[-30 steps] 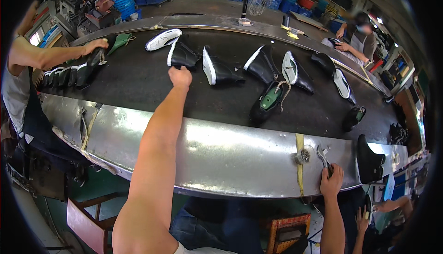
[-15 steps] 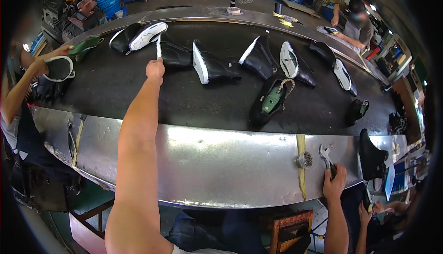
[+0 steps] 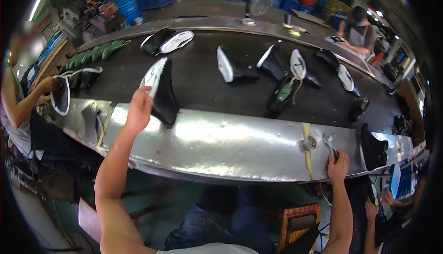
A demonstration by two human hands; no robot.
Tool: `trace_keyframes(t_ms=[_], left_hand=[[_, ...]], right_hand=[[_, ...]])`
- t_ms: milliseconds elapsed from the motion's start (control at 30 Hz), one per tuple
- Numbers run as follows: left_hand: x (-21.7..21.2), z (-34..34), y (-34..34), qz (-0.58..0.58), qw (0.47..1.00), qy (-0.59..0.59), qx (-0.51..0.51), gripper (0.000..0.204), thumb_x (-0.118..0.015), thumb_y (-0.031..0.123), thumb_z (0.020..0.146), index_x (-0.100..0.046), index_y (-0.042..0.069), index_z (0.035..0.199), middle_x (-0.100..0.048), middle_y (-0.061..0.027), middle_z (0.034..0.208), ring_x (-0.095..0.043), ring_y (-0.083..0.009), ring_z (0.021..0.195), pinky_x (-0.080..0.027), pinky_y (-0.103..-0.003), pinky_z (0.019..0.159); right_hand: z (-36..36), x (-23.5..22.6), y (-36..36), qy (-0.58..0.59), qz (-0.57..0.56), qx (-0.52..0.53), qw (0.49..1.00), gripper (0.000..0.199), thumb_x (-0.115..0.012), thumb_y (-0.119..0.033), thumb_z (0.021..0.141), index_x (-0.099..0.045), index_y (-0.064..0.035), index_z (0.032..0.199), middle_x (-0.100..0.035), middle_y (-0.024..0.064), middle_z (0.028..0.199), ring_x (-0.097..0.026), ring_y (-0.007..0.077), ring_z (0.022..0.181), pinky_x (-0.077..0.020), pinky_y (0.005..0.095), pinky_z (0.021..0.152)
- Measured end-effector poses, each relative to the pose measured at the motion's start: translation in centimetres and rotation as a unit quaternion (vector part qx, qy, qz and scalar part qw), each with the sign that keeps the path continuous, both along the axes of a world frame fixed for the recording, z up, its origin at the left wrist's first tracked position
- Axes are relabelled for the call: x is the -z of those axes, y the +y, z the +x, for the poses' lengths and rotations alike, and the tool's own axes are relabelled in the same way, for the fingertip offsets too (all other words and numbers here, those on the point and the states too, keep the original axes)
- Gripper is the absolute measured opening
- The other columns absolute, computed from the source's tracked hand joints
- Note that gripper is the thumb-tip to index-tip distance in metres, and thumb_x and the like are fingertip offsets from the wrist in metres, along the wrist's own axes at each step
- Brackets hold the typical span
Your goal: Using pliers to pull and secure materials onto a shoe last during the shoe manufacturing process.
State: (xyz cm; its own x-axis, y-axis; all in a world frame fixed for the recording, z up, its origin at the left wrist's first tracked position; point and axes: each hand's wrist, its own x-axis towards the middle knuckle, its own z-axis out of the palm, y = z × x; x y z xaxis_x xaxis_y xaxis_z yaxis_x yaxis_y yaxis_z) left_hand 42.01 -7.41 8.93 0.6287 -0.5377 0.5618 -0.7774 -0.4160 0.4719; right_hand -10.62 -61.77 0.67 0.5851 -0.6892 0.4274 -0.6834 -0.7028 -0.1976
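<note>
My left hand (image 3: 140,109) is closed on a black shoe upper (image 3: 166,95) by its white underside. The piece stands tilted over the near edge of the dark belt (image 3: 198,88). My right hand (image 3: 339,165) is wrapped round the dark handles of metal-headed pliers (image 3: 330,144), resting on the metal ledge (image 3: 230,148). Beside the pliers is a small clear cup of nails (image 3: 309,143). Right of that hand a black ankle-high upper (image 3: 373,149) stands on the ledge.
More black uppers with white undersides (image 3: 235,67) lie along the belt. One dark shoe (image 3: 280,98) shows a green insole. Green shoe lasts (image 3: 97,53) line up at the far left. At left a person holds a grey-lined upper (image 3: 60,95); other people work at right.
My left hand has pulled the black upper from the belt's middle toward me and tilted it upright. My right hand stays at the ledge with the pliers. The view has shifted.
</note>
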Motion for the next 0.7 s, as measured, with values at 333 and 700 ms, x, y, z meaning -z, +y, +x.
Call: trace_keyframes(t_ms=[333, 700], left_hand=[[-2.9, -8.9, 1.8, 0.123, 0.985, -0.11, -0.052, 0.015, -0.059, 0.001, 0.092, -0.054, -0.009, 0.103, -0.054, -0.0286, 0.129, -0.053, -0.046, 0.123, -0.048, -0.049, 0.101], [3.1, -7.1, 1.1, -0.051, 0.993, -0.044, -0.1, 0.008, -0.052, 0.004, 0.101, -0.05, -0.003, 0.099, -0.054, -0.0292, 0.132, -0.049, -0.0446, 0.13, -0.035, -0.051, 0.113]], right_hand=[[-1.5, 0.9, -1.0, -0.011, -0.025, 0.004, 1.0, 0.038, -0.066, -0.026, 0.092, -0.062, 0.0024, 0.117, -0.064, 0.0229, 0.113, -0.058, 0.0421, 0.11, -0.0459, 0.0489, 0.097], [-0.4, 0.0, -0.5, -0.004, -0.022, 0.029, 0.999, 0.037, -0.063, -0.026, 0.094, -0.061, 0.0022, 0.118, -0.064, 0.0233, 0.111, -0.059, 0.0433, 0.108, -0.046, 0.051, 0.096]])
